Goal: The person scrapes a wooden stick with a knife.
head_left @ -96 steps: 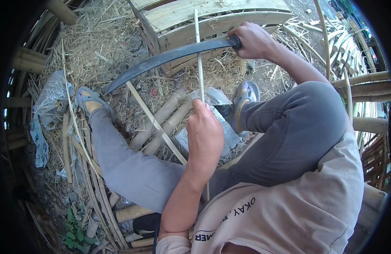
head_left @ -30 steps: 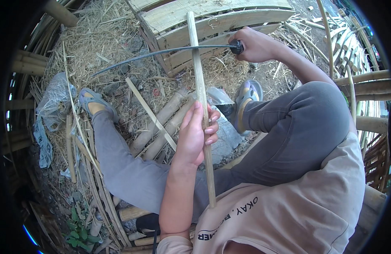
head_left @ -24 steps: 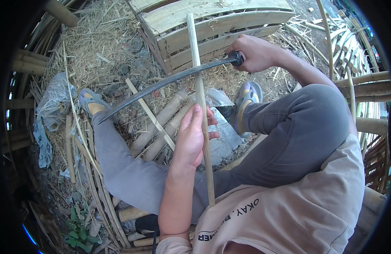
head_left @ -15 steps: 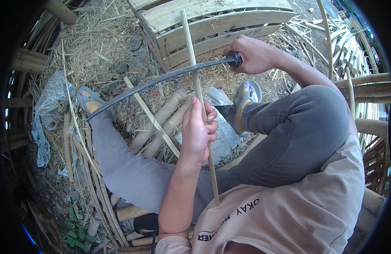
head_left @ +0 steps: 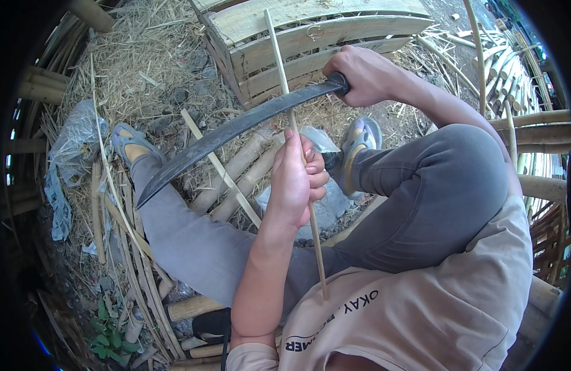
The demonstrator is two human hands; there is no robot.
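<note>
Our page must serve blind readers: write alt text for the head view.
A person's left hand grips a thin stick; the right hand holds a curved blade across it. Beyond are a wooden crate and straw.

One machete (head_left: 233,125), two clogs (head_left: 371,137)

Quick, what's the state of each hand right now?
Left hand: closed, holding a thin pale stick.
Right hand: closed, holding a long curved knife.
</note>
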